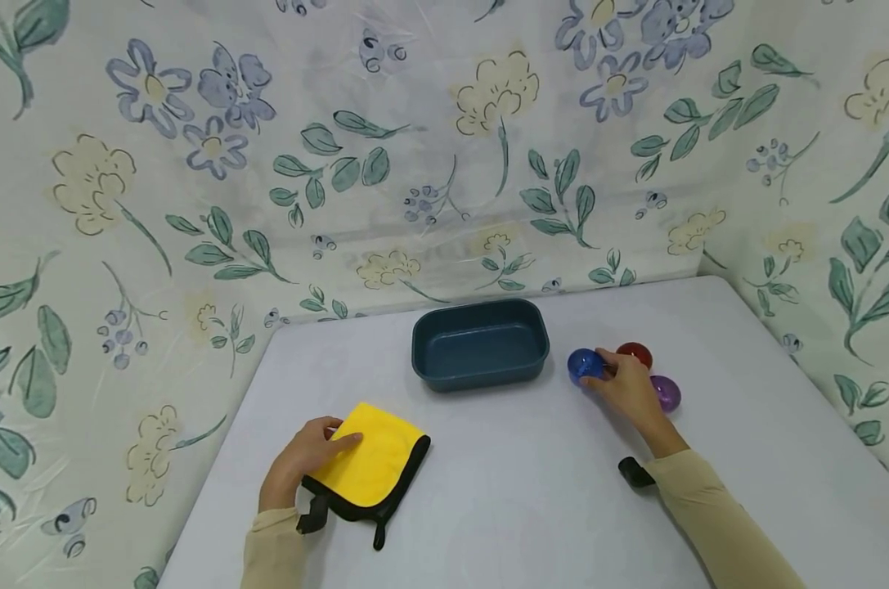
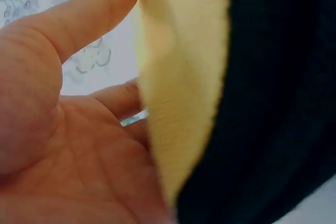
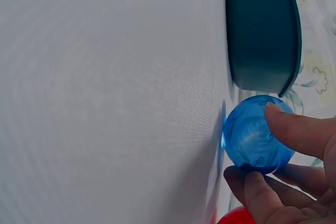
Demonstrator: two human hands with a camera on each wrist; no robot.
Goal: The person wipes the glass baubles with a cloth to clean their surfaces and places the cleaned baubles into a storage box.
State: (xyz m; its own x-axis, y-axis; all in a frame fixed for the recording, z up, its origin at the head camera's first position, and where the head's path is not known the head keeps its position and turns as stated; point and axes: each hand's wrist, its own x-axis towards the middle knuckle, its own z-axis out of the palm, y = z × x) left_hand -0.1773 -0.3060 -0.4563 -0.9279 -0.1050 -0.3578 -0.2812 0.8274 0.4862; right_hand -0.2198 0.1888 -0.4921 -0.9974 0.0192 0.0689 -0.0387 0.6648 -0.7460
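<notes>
My right hand (image 1: 630, 394) pinches a see-through blue ball (image 1: 582, 365) between thumb and fingers. In the right wrist view the thumb lies on one side of the ball and the fingertips on the other, close over the table. A red ball (image 1: 636, 353) and a purple ball (image 1: 667, 394) sit right beside this hand, each partly covered by it. On the left, my left hand (image 1: 300, 458) holds a folded yellow cloth (image 1: 376, 465) with black edging and a small black loop. The thumb lies at the cloth's edge, and the other fingers are partly hidden behind it.
A dark teal rectangular tub (image 1: 481, 381) stands near the table's back edge, between the two hands and farther off. Flower-printed sheeting (image 1: 429, 204) hangs behind and at the sides of the white table (image 1: 518, 491). A black wrist mount (image 1: 636, 473) sits at the right sleeve.
</notes>
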